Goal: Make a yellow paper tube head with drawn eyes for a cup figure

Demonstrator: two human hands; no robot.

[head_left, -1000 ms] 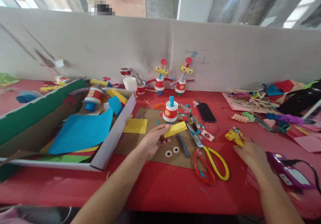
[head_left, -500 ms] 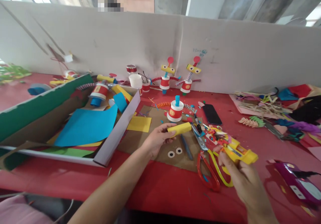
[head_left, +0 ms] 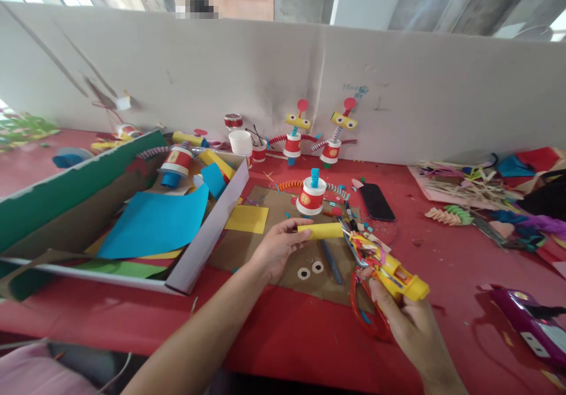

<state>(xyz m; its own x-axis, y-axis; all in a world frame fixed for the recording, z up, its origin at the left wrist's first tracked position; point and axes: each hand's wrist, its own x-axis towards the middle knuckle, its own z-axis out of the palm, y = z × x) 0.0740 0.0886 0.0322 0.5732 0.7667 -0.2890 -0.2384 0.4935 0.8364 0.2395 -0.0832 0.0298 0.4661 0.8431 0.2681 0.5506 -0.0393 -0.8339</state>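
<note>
My left hand (head_left: 283,244) pinches the left end of a yellow paper tube (head_left: 325,231), held level above the brown cardboard. My right hand (head_left: 404,318) is wrapped round a yellow glue gun (head_left: 398,274) with coloured scraps stuck about its front. The gun's nozzle is at the tube's right end; whether they touch I cannot tell. Behind the tube stands a red and white paper cup figure (head_left: 311,196) with a blue folded neck and folded-paper arms. Two paper eyes (head_left: 310,269) and a blue pen-like stick (head_left: 331,262) lie below it. Red-handled scissors (head_left: 363,312) are partly hidden by the gun.
An open box (head_left: 212,236) holding coloured paper and another cup figure stands left. Two finished-looking cup figures (head_left: 292,144) stand by the grey partition (head_left: 198,76). A phone (head_left: 377,201), paper strips (head_left: 455,186) and a purple power strip (head_left: 526,318) lie right.
My right hand has brought the glue gun left, up to the tube's right end. The tube has turned closer to level in my left hand.
</note>
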